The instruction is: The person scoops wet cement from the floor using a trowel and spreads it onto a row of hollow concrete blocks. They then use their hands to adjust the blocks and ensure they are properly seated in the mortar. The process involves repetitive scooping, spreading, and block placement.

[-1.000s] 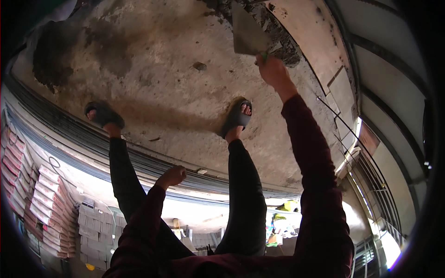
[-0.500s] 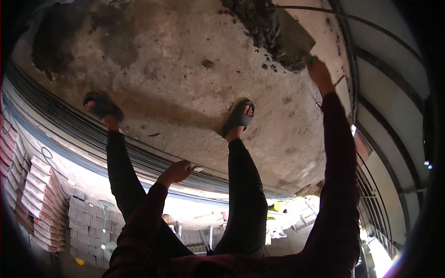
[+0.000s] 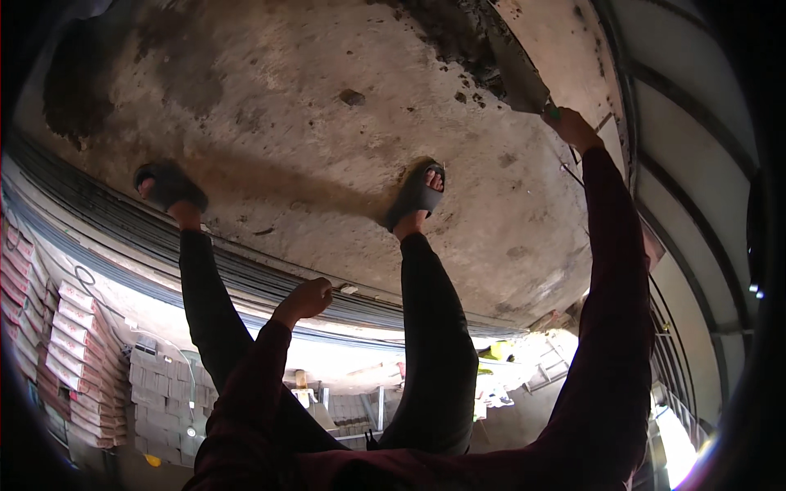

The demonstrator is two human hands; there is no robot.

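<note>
At the upper right, my right hand (image 3: 571,128) is closed round the green handle of a trowel (image 3: 521,82). The trowel's flat blade stretches up and to the left, its edge tilted along a strip of dark, wet mortar (image 3: 450,37) on the concrete floor. Crumbs of mortar lie beside the strip. My left hand (image 3: 306,300) is a closed fist, held in the air in front of my legs, with nothing showing in it.
My feet in dark sandals (image 3: 417,196) stand wide apart on the rough concrete floor (image 3: 311,131). Long metal bars (image 3: 106,209) run behind my heels. Stacked sacks (image 3: 72,335) and grey blocks (image 3: 164,401) stand lower left. A ribbed metal wall (image 3: 692,139) curves along the right.
The trowel's blade has turned from lying broad to a narrower, tilted angle. My right hand has moved slightly right and down. The left fist hangs about where it was.
</note>
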